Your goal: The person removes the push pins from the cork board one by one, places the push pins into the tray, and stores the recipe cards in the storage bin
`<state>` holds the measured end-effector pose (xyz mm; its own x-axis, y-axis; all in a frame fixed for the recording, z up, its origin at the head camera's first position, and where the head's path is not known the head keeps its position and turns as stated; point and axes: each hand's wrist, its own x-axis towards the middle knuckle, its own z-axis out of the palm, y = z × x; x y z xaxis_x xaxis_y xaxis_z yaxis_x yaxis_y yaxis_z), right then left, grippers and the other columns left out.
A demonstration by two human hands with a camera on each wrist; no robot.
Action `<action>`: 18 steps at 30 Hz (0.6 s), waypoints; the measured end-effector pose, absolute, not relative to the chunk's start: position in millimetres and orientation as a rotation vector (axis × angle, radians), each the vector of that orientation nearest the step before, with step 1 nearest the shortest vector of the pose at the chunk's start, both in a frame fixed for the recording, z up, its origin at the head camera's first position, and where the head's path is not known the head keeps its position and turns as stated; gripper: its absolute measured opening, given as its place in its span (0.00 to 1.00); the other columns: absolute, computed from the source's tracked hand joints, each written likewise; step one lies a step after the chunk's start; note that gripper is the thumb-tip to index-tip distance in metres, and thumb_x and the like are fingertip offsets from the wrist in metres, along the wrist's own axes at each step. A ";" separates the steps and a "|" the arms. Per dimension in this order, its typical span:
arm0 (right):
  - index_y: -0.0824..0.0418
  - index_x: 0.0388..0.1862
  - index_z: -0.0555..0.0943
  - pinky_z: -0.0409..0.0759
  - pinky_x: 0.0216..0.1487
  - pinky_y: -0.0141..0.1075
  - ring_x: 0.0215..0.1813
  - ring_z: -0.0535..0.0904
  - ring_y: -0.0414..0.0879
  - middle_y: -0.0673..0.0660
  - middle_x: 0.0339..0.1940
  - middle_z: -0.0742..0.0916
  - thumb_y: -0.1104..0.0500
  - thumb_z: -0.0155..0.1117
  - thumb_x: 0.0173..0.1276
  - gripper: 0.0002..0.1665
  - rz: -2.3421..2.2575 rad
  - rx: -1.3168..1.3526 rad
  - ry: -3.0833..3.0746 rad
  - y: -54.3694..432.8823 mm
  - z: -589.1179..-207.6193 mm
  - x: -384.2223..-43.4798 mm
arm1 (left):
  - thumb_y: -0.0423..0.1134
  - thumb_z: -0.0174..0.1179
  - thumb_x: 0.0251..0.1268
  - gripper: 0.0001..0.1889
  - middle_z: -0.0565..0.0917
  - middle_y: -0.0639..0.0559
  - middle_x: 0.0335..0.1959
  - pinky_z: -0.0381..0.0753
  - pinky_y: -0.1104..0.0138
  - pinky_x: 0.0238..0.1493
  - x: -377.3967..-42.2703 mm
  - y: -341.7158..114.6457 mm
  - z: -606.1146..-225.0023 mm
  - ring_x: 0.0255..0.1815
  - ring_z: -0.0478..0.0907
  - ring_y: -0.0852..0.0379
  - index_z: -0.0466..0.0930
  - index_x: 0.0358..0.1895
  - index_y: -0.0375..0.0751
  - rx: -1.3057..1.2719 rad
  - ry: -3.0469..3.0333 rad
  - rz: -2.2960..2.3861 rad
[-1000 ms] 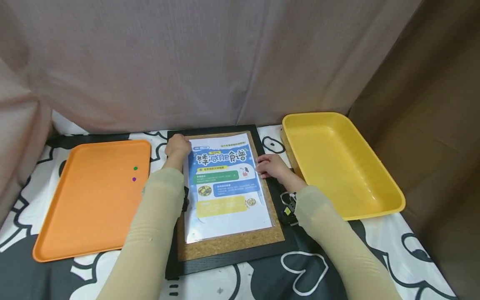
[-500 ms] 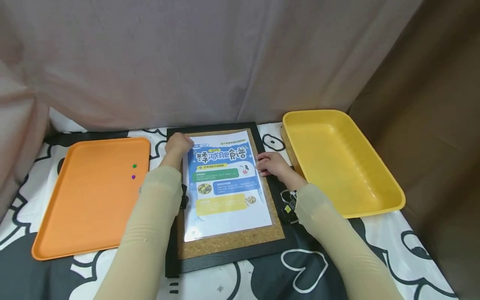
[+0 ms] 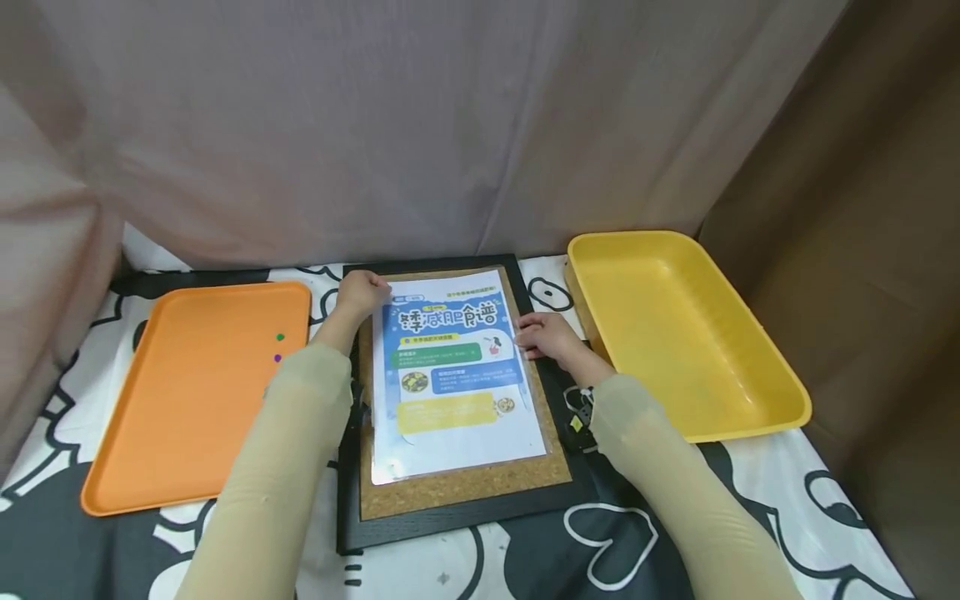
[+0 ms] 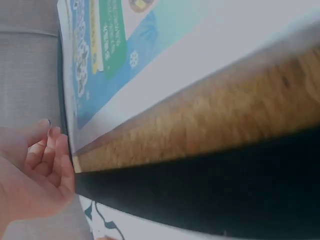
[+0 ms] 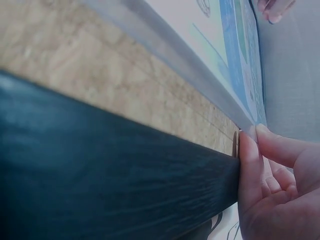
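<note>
A laminated sheet with blue, green and yellow printing lies on a black-framed cork board. At the sheet's top left corner is my left hand. Its thumb and finger pinch a small dark-blue push pin, of which only a bit shows in the left wrist view. My right hand is at the sheet's right edge. The right wrist view shows its thumb and forefinger pinching that edge of the sheet over the cork, close to the board's black frame.
Left of the board lies an orange tray holding a green pin and a purple pin. A deep yellow tub stands to the right. A grey curtain hangs directly behind the board. Patterned cloth covers the table.
My left forearm has swung left, uncovering more of the board's left side, while the hand stays at the sheet's top left corner. My right hand keeps its place. The view has shifted slightly.
</note>
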<state>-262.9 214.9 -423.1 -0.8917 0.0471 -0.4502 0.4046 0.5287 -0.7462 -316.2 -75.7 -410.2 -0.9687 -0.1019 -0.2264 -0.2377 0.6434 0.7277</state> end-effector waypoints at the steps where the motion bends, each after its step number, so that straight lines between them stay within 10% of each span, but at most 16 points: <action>1: 0.62 0.62 0.71 0.79 0.32 0.25 0.34 0.79 0.40 0.63 0.54 0.81 0.64 0.59 0.66 0.25 -1.309 0.369 2.396 214.9 -423.1 -262.8 | 0.37 0.54 0.66 0.09 0.80 0.43 0.38 0.73 0.66 0.36 -315.2 -77.2 -408.6 0.36 0.73 0.53 0.79 0.37 0.34 -0.279 2.703 1.233; 18: 0.64 0.62 0.71 0.79 0.32 0.25 0.35 0.79 0.41 0.64 0.53 0.81 0.64 0.58 0.66 0.25 -1.311 0.339 2.413 216.4 -426.8 -262.8 | 0.41 0.55 0.64 0.13 0.80 0.42 0.38 0.71 0.67 0.36 -289.8 -99.4 -386.4 0.37 0.74 0.52 0.80 0.42 0.34 -0.194 2.728 1.320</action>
<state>-262.8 216.4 -426.8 -0.9015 0.0324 -0.4315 0.3797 0.5378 -0.7528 -289.8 -99.4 -386.4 -0.9864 -0.0693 -0.1493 -0.1601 0.6152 0.7720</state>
